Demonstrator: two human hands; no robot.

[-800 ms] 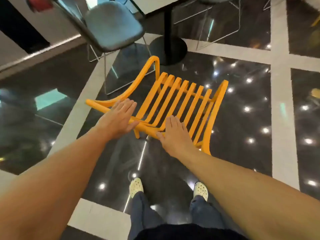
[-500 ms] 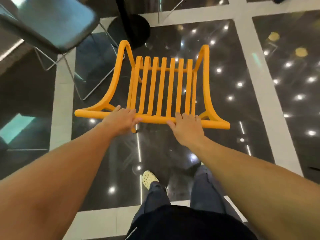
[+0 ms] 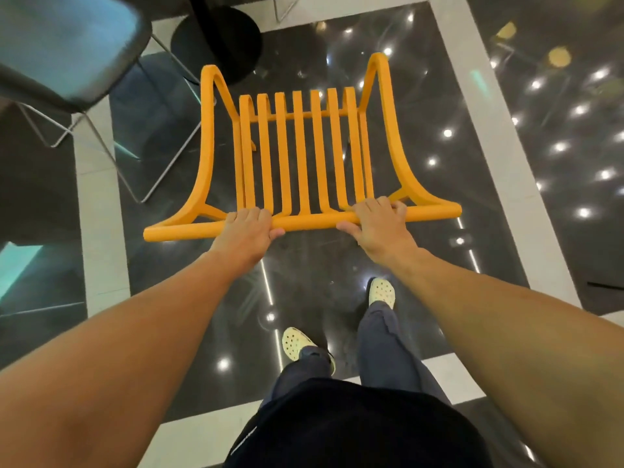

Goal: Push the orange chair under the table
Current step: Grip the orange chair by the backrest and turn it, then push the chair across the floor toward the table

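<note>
The orange chair [image 3: 300, 153] has a slatted seat and back and stands straight in front of me on the glossy dark floor. My left hand [image 3: 246, 231] curls over the chair's top rail left of centre. My right hand [image 3: 378, 224] wraps the same rail right of centre, thumb under it. Beyond the chair's front edge sits the table's round black base [image 3: 216, 42] with its post; the tabletop is out of frame.
A grey cushioned chair [image 3: 67, 49] on thin metal legs stands at the upper left, close to the orange chair's left arm. White floor strips [image 3: 98, 204] frame the dark tile. My two feet in pale clogs [image 3: 381, 292] stand behind the chair.
The chair has swung from angled to square in front of me. Both hands went from lying flat on the top rail to gripping it. I have stepped forward, and the table base looks nearer.
</note>
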